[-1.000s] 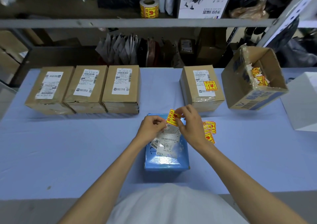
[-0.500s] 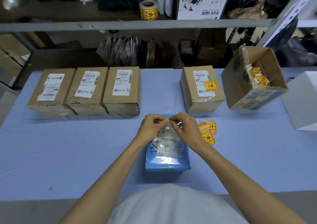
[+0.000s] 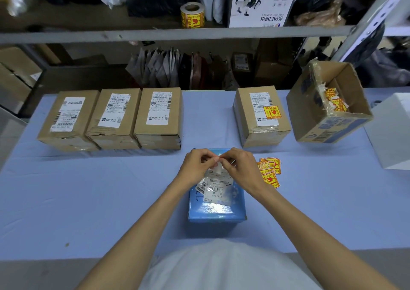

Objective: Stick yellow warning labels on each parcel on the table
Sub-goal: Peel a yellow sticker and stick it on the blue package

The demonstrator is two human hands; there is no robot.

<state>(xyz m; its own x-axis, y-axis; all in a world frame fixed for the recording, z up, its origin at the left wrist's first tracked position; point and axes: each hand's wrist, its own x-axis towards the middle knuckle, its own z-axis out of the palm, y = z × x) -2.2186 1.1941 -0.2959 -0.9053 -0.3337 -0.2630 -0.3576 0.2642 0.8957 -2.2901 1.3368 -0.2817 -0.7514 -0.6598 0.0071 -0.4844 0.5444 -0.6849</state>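
1. Plainly, the blue parcel point(image 3: 216, 203) lay close to me in the lower middle of the frame, so its top sat right under my hands and I could work without reaching.
2. My left hand point(image 3: 196, 167) and my right hand point(image 3: 240, 168) met above its far edge. Each pinched the same small label point(image 3: 218, 168) between thumb and fingertips. Only the label's pale side faced me, so I judged I was peeling the backing, not pressing it down. Whether the two layers had parted I could not tell.
3. Both forearms ran in from the bottom corners like a V. The wrists were low over the parcel, the knuckles up and the fingers curled inward toward each other.
4. The loose yellow labels point(image 3: 269, 172) lay in a small heap on the table point(image 3: 88, 196), just right of my right hand and handy for the next pick.
5. The labelled box point(image 3: 261, 132), right of centre, carried its yellow sticker point(image 3: 272, 112). It stood well apart from the three brown boxes point(image 3: 114, 116), which sat side by side at the upper left and showed no yellow. I took that gap as done kept apart from not done.
6. The open carton point(image 3: 310, 112) at the upper right leaned toward me with scraps inside, probably for waste backing. A spare roll point(image 3: 192, 14) stood on the shelf point(image 3: 88, 35) at top centre.
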